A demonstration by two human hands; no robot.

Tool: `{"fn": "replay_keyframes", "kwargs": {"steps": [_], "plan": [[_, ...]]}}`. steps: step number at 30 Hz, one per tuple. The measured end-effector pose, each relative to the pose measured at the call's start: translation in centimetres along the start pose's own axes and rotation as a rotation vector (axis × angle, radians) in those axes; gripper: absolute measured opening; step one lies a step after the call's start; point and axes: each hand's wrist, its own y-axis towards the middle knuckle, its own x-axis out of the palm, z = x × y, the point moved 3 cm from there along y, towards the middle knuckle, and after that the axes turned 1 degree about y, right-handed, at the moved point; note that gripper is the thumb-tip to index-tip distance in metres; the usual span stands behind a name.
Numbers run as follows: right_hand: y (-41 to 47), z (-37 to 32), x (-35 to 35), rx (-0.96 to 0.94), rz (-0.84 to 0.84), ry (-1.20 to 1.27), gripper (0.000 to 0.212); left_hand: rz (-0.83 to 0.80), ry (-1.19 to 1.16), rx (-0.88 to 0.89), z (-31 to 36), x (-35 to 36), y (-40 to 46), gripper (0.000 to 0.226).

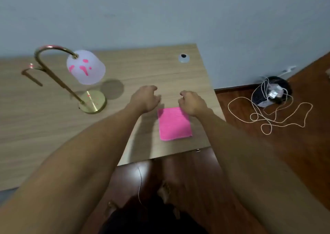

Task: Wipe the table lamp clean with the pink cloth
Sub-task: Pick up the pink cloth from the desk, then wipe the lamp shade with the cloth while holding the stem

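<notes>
Lamp stands at left on the desk, upright on a round brass base. Brass stem leans up from the base and curves over to a frosted white shade hanging mouth down. Pink smears on the shade front, small pink specks on the base top. Shade casts a round shadow on the desk just right of the base.

Cloth, pink, lies flat near the desk's front right corner, folded to a rectangle, well apart from the lamp.

Both arms are bare and reach forward from the bottom of frame. Left hand hovers over bare desk just left of the cloth's far corner, fingers curled loosely down, nothing in it. Right hand is over the cloth's far edge, fingers curled loose, not closed on anything; cannot tell if it touches the cloth. Hands are near each other, with a gap between.

Small white disc with a dark center sits at the desk's far right, near the wall. On the wood floor right of the desk, a dark round object with a pale cord looped loose around and in front of it. A bare foot shows on the floor below the desk edge.
</notes>
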Motion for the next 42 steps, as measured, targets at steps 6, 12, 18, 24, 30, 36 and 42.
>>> {"fn": "replay_keyframes", "kwargs": {"steps": [6, 12, 18, 24, 30, 36, 42], "plan": [[1.5, 3.2, 2.8, -0.038, -0.143, -0.003, 0.037, -0.135, -0.07, -0.141, -0.3, 5.0, 0.7, 0.046], [4.0, 4.6, 3.8, -0.092, -0.187, 0.063, 0.037, -0.165, -0.103, -0.192, -0.6, 8.1, 1.5, 0.038], [5.0, 4.3, 4.3, -0.06, -0.293, 0.121, 0.016, -0.175, -0.186, -0.164, -1.0, 9.1, 2.6, 0.016], [4.1, 3.1, 2.2, -0.122, -0.393, 0.316, 0.022, -0.171, -0.608, -0.233, -0.3, 6.3, 1.9, 0.011], [3.2, -2.0, -2.1, -0.165, -0.471, 0.347, 0.034, -0.063, -0.749, -0.215, 1.2, -1.2, 1.4, 0.013], [2.3, -9.6, -7.3, -0.255, -0.323, 0.359, 0.018, 0.191, -0.762, -0.072, 1.8, -10.4, 0.4, 0.011], [1.6, -15.9, -10.1, -0.305, -0.091, 0.392, 0.035, 0.529, -0.693, -0.033, -0.9, -18.8, -2.8, 0.011]]}}
